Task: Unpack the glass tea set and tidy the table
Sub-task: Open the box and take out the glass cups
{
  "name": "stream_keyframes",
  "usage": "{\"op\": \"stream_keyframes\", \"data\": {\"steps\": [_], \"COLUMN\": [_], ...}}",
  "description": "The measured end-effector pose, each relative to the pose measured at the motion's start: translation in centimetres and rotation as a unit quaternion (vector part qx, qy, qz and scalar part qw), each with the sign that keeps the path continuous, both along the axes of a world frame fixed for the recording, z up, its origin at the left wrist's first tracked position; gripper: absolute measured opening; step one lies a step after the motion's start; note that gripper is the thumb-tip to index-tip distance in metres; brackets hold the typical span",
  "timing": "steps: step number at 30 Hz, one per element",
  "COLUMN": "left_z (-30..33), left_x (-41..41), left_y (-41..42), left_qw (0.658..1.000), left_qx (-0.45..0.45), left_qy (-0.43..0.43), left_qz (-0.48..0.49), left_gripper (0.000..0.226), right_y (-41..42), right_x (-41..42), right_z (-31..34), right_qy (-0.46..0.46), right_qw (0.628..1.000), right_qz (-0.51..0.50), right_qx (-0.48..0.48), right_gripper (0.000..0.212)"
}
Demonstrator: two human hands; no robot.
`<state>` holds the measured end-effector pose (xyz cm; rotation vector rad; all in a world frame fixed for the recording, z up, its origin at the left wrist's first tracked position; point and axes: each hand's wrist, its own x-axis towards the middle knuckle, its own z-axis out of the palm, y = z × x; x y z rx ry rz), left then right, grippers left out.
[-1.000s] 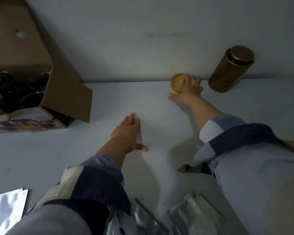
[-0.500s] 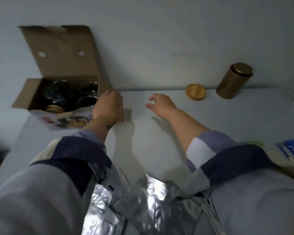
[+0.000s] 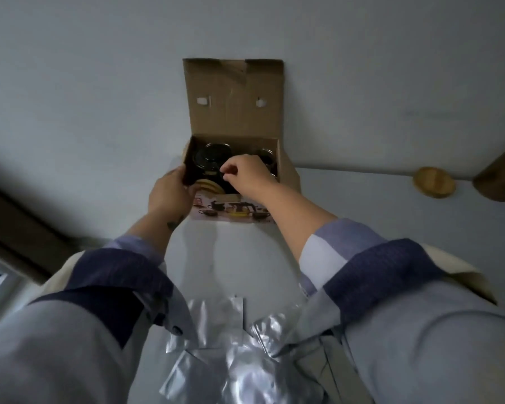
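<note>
Teapot point(image 3: 213, 157) sits deep in the cardboard box point(image 3: 233, 205) at the desk's point(image 3: 347, 193) back edge; my right hand point(image 3: 245, 174) pinches inside above it, though on what I cannot tell, while my left hand point(image 3: 169, 193) clasps the box's corner steady.

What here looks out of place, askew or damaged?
Nothing looks damaged or spilled. Crumpled foil pouches lie loose at the table's near edge, and a wooden lid sits apart beside the brown canister. The box stands open and upright.
</note>
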<state>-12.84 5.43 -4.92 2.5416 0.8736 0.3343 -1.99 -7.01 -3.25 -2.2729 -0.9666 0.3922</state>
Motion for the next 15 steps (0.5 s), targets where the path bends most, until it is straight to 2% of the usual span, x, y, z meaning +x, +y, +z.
{"op": "stream_keyframes", "data": {"steps": [4, 8, 11, 15], "left_z": [-0.7, -1.4, -1.8, -2.0], "left_x": [-0.1, 0.3, 0.3, 0.3], "left_y": [1.0, 1.7, 2.0, 2.1], "left_qw": [0.999, 0.999, 0.999, 0.999], "left_qx": [-0.015, -0.017, -0.030, -0.041], "left_qy": [-0.033, -0.032, -0.010, -0.011], "left_qz": [-0.011, -0.002, -0.001, -0.003], "left_gripper": [0.042, 0.049, 0.055, 0.057], "right_y": [4.0, 6.3, 7.3, 7.6], "right_x": [-0.6, -1.7, -2.0, -1.8], "right_z": [-0.3, 0.1, 0.1, 0.1], "right_qy": [-0.079, -0.229, -0.245, -0.218], "right_qw": [0.993, 0.950, 0.931, 0.929], "right_qz": [0.023, 0.035, 0.040, 0.052], "right_qx": [-0.081, -0.211, -0.267, -0.293], "right_gripper": [0.023, 0.023, 0.027, 0.029]}}
